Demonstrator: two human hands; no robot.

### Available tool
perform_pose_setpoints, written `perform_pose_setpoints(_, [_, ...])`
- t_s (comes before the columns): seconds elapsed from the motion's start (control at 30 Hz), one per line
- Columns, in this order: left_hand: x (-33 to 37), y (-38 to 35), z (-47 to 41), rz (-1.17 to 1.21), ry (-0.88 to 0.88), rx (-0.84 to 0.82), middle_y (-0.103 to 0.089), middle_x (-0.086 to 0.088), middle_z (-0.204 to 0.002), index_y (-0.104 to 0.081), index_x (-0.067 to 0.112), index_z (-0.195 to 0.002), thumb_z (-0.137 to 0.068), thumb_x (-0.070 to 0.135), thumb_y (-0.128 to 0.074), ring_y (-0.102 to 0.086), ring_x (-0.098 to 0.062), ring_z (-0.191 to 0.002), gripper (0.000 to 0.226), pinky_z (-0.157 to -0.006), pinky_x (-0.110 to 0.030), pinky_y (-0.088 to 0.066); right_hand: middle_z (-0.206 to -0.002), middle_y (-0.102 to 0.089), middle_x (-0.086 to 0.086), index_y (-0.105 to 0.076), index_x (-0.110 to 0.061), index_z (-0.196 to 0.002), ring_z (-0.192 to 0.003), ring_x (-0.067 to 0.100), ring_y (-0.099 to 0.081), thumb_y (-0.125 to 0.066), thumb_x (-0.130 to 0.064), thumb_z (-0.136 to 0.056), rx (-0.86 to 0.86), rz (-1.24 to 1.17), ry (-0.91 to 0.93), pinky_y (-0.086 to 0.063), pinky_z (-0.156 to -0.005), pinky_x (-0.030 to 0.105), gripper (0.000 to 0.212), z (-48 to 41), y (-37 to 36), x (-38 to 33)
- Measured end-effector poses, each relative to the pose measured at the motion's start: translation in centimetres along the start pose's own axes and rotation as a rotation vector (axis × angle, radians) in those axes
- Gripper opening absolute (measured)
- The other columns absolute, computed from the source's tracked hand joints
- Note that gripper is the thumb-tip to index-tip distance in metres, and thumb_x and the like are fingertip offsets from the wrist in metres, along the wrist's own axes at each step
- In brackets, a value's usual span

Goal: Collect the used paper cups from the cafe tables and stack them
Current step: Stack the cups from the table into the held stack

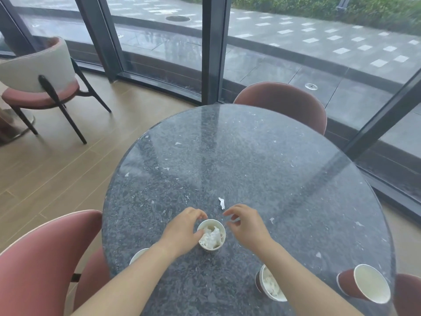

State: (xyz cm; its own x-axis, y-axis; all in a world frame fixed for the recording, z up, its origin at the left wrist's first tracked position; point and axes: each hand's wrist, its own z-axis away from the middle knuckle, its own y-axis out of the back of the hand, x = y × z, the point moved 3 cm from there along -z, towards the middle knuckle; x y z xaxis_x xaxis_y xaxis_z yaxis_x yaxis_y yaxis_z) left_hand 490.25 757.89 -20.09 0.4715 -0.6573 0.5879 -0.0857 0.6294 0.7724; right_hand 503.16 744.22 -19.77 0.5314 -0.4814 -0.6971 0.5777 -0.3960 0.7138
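The left forearm (136,277) hides most of the seven o'clock cup (138,255). Fingers of the left hand (182,233) grip the tissue-stuffed cup (211,236) at the tabletop's (250,156) six o'clock; the right hand (247,228) curls loosely, empty.

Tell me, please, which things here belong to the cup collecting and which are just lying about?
Job: centre cup, held by the left hand; second tissue-filled cup; empty cup; half-hidden cup.
Lying about: tissue scrap; pink chair.

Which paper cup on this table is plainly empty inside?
The rightmost cup: its white inside is bare. The centre cup and the near cup hold crumpled tissue; the left-edge cup is mostly hidden.
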Motion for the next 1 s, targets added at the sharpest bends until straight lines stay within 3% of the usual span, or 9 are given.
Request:
perform_pose_setpoints(0.17, [-0.7, -0.8, -1.4, 0.003, 0.015, -0.053, -0.05, 0.016, -0.112, -0.052, 0.035, -0.111, -0.086, 0.031, -0.056, -0.052, -0.004, -0.099, 0.025, -0.085, -0.03, -0.048, -0.103, -0.062, -0.002, -0.066, -0.017, -0.098, -0.084, 0.01, -0.054, -0.062, -0.004, -0.08, -0.04, 0.058, -0.034, -0.049, -0.082, 0.029, 0.022, -2.3, -0.7, 2.2])
perform_pose_setpoints(0.43, [-1.9, -1.3, -2.1, 0.108, 0.056, -0.034, -0.06, 0.016, -0.087, -0.06, 0.033, -0.088, -0.084, 0.023, -0.056, -0.055, -0.002, -0.074, 0.012, -0.071, -0.023, -0.046, -0.133, -0.049, 0.001, -0.059, -0.014, -0.117, -0.12, 0.025, -0.047, -0.06, -0.007, -0.082, -0.197, 0.273, -0.012, -0.041, -0.098, 0.034, 0.035, -7.9, -4.5, 5.2])
perform_pose_setpoints(0.63, [-2.5, -0.7, -1.9, 0.153, 0.11, -0.001, -0.063, 0.014, -0.087, -0.061, 0.031, -0.085, -0.082, 0.02, -0.058, -0.057, -0.004, -0.07, 0.012, -0.066, -0.018, -0.044, -0.101, -0.063, 0.009, -0.069, -0.009, -0.092, -0.097, 0.028, -0.058, -0.054, 0.001, -0.081, -0.249, 0.255, -0.024, -0.046, -0.08, 0.031, 0.02, -8.1, -6.0, 5.1])
perform_pose_setpoints(0.73, [-2.7, -0.2, -1.6, 0.164, 0.144, 0.006, -0.063, 0.014, -0.088, -0.062, 0.031, -0.086, -0.082, 0.019, -0.057, -0.054, -0.001, -0.069, 0.014, -0.062, -0.014, -0.038, -0.089, -0.064, 0.004, -0.069, -0.01, -0.088, -0.083, 0.015, -0.06, -0.059, 0.0, -0.081, -0.049, 0.067, -0.07, -0.048, -0.075, 0.025, 0.016, -6.5, -4.1, 3.5])
perform_pose_setpoints(0.83, [-2.6, 0.3, -1.3, 0.151, 0.169, 0.025, -0.063, 0.014, -0.089, -0.063, 0.03, -0.087, -0.083, 0.022, -0.058, -0.051, 0.0, -0.07, 0.01, -0.063, -0.016, -0.036, -0.08, -0.061, -0.009, -0.068, -0.016, -0.082, -0.075, 0.002, -0.058, -0.066, 0.0, -0.077, 0.137, -0.16, 0.019, -0.052, -0.07, 0.017, 0.017, -4.3, -1.8, 0.1])
perform_pose_setpoints(0.9, [-2.2, 0.6, -0.9, 0.16, 0.173, 0.042, -0.063, 0.013, -0.09, -0.064, 0.028, -0.088, -0.084, 0.024, -0.059, -0.05, 0.0, -0.071, 0.007, -0.066, -0.018, -0.037, -0.081, -0.062, -0.014, -0.067, -0.021, -0.083, -0.078, 0.0, -0.059, -0.068, -0.003, -0.076, 0.07, -0.231, 0.038, -0.051, -0.069, 0.014, 0.02, -2.8, -1.6, -1.9])
perform_pose_setpoints(1.0, [-1.6, 1.1, 0.3, 0.188, 0.169, 0.066, -0.064, 0.012, -0.088, -0.064, 0.027, -0.088, -0.087, 0.028, -0.059, -0.05, 0.001, -0.069, 0.005, -0.065, -0.017, -0.037, -0.089, -0.067, -0.007, -0.068, -0.024, -0.091, -0.08, 0.004, -0.061, -0.069, -0.012, -0.077, -0.155, -0.187, 0.017, -0.052, -0.076, 0.019, 0.018, -0.9, -2.7, -3.6])
